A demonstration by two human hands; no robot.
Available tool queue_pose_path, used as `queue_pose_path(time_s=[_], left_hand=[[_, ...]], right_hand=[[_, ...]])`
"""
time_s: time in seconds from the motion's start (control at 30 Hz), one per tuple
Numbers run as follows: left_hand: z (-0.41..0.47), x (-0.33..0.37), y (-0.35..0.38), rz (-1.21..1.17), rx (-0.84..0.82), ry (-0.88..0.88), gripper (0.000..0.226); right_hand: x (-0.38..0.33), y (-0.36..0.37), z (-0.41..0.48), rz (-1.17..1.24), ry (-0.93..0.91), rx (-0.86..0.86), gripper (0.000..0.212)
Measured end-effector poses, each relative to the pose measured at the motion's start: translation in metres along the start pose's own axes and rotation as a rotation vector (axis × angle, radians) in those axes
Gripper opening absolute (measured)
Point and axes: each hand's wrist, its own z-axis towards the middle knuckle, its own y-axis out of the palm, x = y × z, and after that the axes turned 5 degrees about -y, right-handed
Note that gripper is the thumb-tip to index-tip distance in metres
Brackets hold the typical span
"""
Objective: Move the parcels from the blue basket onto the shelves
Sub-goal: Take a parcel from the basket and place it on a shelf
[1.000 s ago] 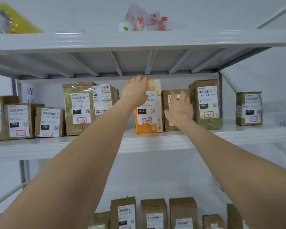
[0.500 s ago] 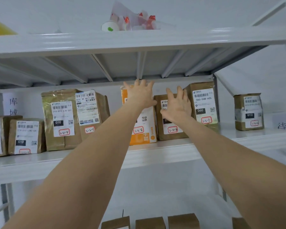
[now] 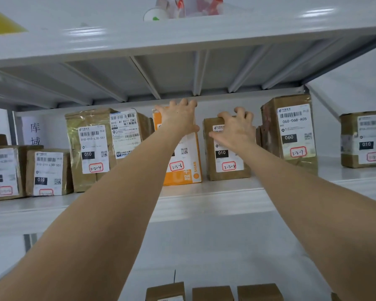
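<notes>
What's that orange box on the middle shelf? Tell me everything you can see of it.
The orange parcel is a tall carton, orange with a white front, seemingly cardboard. It stands upright on the middle shelf, between a taped brown parcel and a small brown parcel. Its front carries a QR code, a red-framed handwritten number and white lettering low on the right. The left hand covers its upper front, fingers reaching over the top; whether they grip is unclear.
</notes>
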Motion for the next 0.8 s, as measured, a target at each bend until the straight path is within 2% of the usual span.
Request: queue_pose_path(time_s=[0.13, 0.27, 0.33, 0.47, 0.6, 0.7, 0.8], left_hand=[[0.0, 0.001, 0.0, -0.003, -0.001, -0.028, 0.064], [0.001, 0.0, -0.004, -0.033, 0.011, -0.07, 0.061], [0.001, 0.001, -0.003, -0.038, 0.026, -0.071, 0.06], [0.003, 0.005, -0.002, 0.009, 0.075, -0.049, 0.057], [0.008, 0.032, -0.011, -0.113, 0.272, 0.087, 0.047], [0.003, 0.072, -0.018, -0.228, 0.222, 0.159, 0.049], [-0.003, 0.113, -0.022, -0.301, 0.132, 0.154, 0.052]], right_hand=[[-0.013, 0.007, 0.0, 0.029, -0.023, 0.005, 0.06], [-0.006, 0.006, 0.001, 0.004, 0.019, 0.064, 0.066], [-0.001, 0.006, -0.001, 0.045, 0.041, 0.034, 0.069], [-0.004, -0.001, 0.0, 0.018, -0.046, -0.03, 0.068], [0.004, -0.029, -0.002, -0.055, -0.11, 0.12, 0.069], [0.035, -0.052, -0.01, -0.085, -0.089, 0.217, 0.069], [0.076, -0.069, -0.016, -0.035, -0.006, 0.263, 0.068]])
